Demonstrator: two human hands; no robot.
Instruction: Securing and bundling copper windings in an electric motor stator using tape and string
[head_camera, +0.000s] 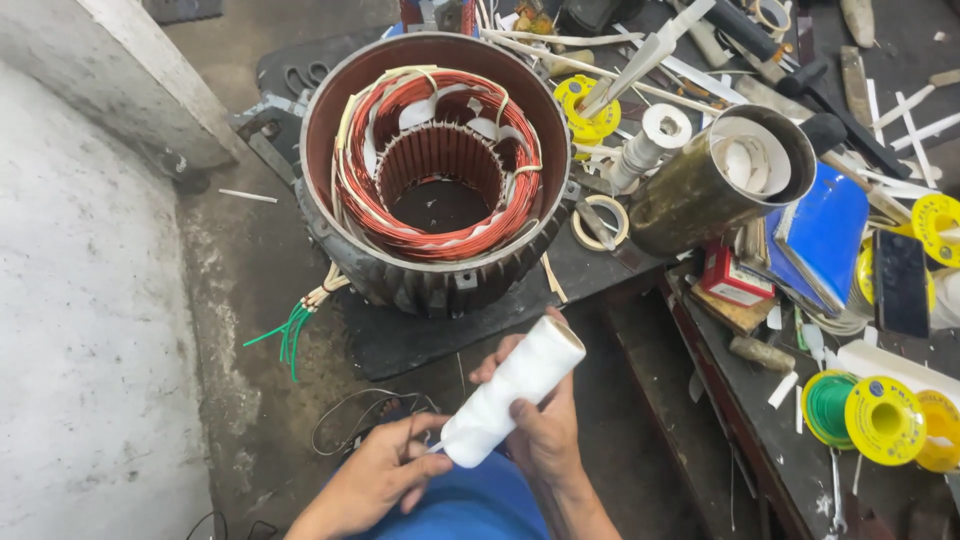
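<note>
white roll (512, 391) in hand, copper-orange windings (437, 165) just past it, green wires (285, 332) left, yellow spools (884, 420) right

Copper-wound motor stator (437, 170), green leads (285, 335), brass-coloured tube (715, 180), yellow wire spools (885, 420), blue folder (825, 235)

spool (512, 390) before stator (437, 165), cylinder (720, 180) right

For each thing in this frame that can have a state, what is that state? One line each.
White roll: held up at a slant, gripped by the right hand.
Left hand: fingertips pinching at the roll's lower end.
Motor housing: upright, open on top, copper windings exposed.
Green wires: trailing loose from the housing's side.
Brown tube: lying on its side, mouth open.
Green wire spool: wound, lying flat.
</note>
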